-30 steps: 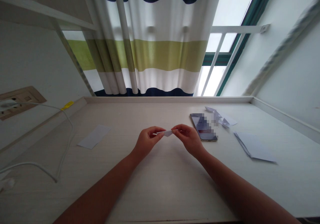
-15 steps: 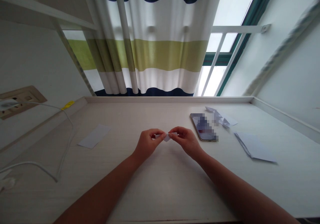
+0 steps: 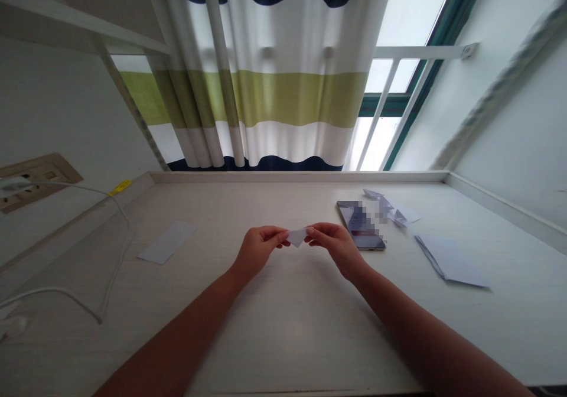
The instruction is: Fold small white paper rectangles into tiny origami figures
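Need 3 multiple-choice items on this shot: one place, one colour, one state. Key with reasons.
1. Where does the smartphone lie relative to the right hand?
A) Under its palm
B) Beyond its fingers, on the desk
C) On the floor

2. What colour is the wide middle band of the curtain?
A) Olive green
B) Orange
C) Pink

3. How is the small white paper piece held?
A) It lies untouched on the desk
B) The left hand holds it alone
C) The fingers of both hands pinch it

Key:
1. B: the smartphone lies on the desk past the right hand's fingers.
2. A: an olive-green band runs between the curtain's white bands.
3. C: the paper sits between the fingertips of both hands, above the desk.
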`<action>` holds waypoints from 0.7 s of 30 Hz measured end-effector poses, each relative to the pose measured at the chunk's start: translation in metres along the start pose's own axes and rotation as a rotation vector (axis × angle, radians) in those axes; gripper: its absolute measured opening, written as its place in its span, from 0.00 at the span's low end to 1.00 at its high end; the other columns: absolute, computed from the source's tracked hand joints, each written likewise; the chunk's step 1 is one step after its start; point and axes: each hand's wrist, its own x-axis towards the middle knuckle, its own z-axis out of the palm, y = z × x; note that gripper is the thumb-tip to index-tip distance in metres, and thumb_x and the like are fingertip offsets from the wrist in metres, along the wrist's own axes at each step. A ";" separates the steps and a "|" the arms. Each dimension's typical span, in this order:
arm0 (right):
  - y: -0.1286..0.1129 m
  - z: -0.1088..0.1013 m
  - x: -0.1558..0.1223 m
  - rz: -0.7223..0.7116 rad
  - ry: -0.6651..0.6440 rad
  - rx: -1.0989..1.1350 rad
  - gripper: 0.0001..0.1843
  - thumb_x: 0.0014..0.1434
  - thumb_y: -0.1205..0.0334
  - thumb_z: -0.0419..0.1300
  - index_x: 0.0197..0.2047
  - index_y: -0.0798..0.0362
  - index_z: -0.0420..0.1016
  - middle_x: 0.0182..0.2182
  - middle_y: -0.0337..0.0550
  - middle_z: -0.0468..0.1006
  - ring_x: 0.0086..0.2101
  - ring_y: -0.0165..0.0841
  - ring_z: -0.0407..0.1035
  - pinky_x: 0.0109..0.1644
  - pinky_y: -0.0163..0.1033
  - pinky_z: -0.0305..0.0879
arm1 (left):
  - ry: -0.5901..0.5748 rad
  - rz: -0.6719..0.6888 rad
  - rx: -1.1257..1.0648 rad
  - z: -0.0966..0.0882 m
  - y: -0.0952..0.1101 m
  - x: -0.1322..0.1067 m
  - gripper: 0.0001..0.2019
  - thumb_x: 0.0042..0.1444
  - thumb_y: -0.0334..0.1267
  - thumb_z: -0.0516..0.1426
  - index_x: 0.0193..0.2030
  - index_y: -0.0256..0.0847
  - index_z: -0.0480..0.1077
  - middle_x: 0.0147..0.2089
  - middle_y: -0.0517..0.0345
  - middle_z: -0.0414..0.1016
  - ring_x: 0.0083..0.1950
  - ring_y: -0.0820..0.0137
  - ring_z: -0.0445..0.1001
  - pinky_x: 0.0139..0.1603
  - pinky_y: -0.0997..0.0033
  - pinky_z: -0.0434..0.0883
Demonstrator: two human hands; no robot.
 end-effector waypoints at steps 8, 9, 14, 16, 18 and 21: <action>0.001 -0.002 -0.002 -0.029 0.012 0.084 0.08 0.42 0.59 0.64 0.24 0.55 0.76 0.22 0.39 0.74 0.27 0.29 0.67 0.35 0.37 0.61 | -0.029 -0.025 -0.028 -0.002 0.000 0.000 0.11 0.46 0.40 0.58 0.32 0.34 0.75 0.26 0.54 0.77 0.30 0.70 0.74 0.33 0.73 0.70; 0.002 -0.002 -0.002 -0.033 0.015 0.087 0.07 0.42 0.59 0.64 0.24 0.55 0.75 0.22 0.39 0.74 0.27 0.29 0.67 0.35 0.37 0.61 | -0.044 -0.035 -0.044 -0.002 0.000 0.000 0.11 0.47 0.40 0.58 0.33 0.34 0.75 0.27 0.54 0.77 0.30 0.69 0.74 0.33 0.72 0.70; 0.000 -0.003 -0.001 -0.030 0.046 0.070 0.09 0.42 0.58 0.64 0.25 0.55 0.75 0.22 0.39 0.74 0.27 0.29 0.66 0.35 0.37 0.62 | -0.096 -0.044 -0.105 -0.002 -0.003 0.001 0.14 0.50 0.39 0.55 0.40 0.33 0.73 0.34 0.50 0.77 0.35 0.67 0.75 0.35 0.70 0.71; -0.001 -0.003 -0.001 -0.030 0.053 0.055 0.09 0.42 0.58 0.64 0.25 0.55 0.75 0.22 0.39 0.73 0.27 0.29 0.66 0.35 0.37 0.62 | -0.100 -0.022 -0.098 -0.002 -0.004 0.001 0.14 0.50 0.39 0.54 0.40 0.33 0.72 0.34 0.50 0.77 0.35 0.67 0.75 0.34 0.70 0.71; -0.001 -0.003 0.000 -0.042 0.052 0.032 0.10 0.42 0.57 0.64 0.25 0.55 0.74 0.22 0.39 0.73 0.27 0.29 0.66 0.34 0.37 0.62 | -0.105 -0.004 -0.087 -0.001 -0.004 0.001 0.13 0.51 0.40 0.54 0.39 0.34 0.71 0.33 0.51 0.76 0.35 0.67 0.75 0.33 0.70 0.71; 0.002 -0.001 0.000 -0.074 0.019 -0.045 0.10 0.43 0.56 0.63 0.24 0.55 0.73 0.20 0.38 0.71 0.25 0.28 0.64 0.33 0.37 0.61 | -0.125 0.004 -0.041 0.001 -0.004 0.000 0.12 0.48 0.41 0.56 0.36 0.35 0.71 0.31 0.53 0.75 0.33 0.68 0.74 0.31 0.71 0.70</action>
